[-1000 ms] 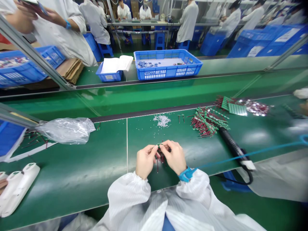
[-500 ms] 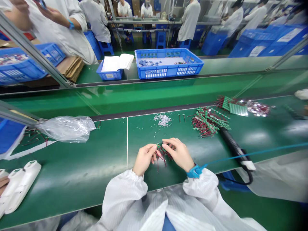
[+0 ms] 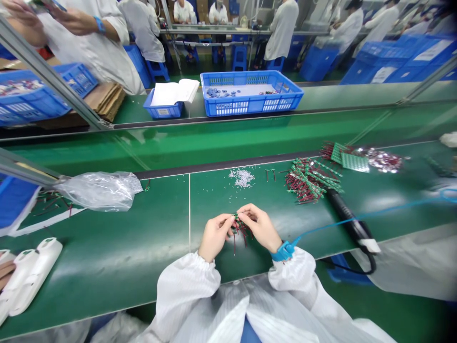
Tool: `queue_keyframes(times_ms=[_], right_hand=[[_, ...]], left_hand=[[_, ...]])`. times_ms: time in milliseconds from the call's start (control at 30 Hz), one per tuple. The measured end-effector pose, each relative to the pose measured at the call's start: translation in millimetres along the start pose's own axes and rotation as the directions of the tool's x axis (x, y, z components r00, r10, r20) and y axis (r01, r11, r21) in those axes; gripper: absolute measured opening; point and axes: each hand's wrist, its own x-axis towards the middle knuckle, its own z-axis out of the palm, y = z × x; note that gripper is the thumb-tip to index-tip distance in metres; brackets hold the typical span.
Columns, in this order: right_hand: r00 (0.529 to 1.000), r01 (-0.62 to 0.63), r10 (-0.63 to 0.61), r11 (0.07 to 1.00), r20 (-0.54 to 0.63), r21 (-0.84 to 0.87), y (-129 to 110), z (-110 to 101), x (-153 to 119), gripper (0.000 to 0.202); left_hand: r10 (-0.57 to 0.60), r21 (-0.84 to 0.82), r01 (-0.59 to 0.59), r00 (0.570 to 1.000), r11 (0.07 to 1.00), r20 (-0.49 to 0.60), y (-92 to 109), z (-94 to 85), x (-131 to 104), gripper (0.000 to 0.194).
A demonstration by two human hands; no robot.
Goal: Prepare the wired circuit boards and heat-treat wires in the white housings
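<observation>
Between my hands is a strip of small green circuit boards [image 3: 240, 226] with dark red wires hanging down. My left hand [image 3: 216, 234] pinches its left end between thumb and fingers. Closed on the same strip from the other side is my right hand [image 3: 260, 226], its fingertips close to the left ones; a blue wrist strap [image 3: 284, 251] circles that wrist. Just beyond them lies a heap of tiny whitish parts [image 3: 242, 178]. Two short wired pieces [image 3: 270, 175] rest beside that heap. The fingers partly hide the strip.
A pile of wired board strips [image 3: 312, 180] lies to the right, by a black cylindrical tool [image 3: 348, 216]. The strap's blue cord [image 3: 328, 225] crosses the bench rightward. A clear plastic bag [image 3: 103, 190] lies left. Beyond the ledge stands a blue basket [image 3: 252, 102].
My right hand has moved left, closer to my left hand, and its fingers now meet at the strip. The blue cord has shifted with it. My left hand stays nearly in place.
</observation>
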Motion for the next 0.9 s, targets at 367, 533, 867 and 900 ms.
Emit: queue_keyframes(times_ms=[367,533,867,900], right_hand=[[1.0,-0.02,0.02,0.999,-0.003,-0.033,6,4,1,0.016],[0.996,-0.037,0.019,0.978,-0.088,-0.206,3,9,-3,0.01],[0.981,-0.067,-0.038,0.85,-0.188,-0.522,-7,19,-7,0.009],[0.981,-0.072,-0.034,0.848,-0.19,-0.525,-6,18,-7,0.009]], left_hand=[[0.046,0.031,-0.044,0.996,0.999,-0.079,-5,1.2,-2,0.026],[0.127,0.186,-0.097,0.98,0.978,-0.155,-12,3.2,-4,0.025],[0.206,0.43,-0.095,0.954,0.898,-0.219,-3,13.7,-9,0.024],[0.218,0.443,-0.104,0.952,0.891,-0.216,-3,14.4,-10,0.024]])
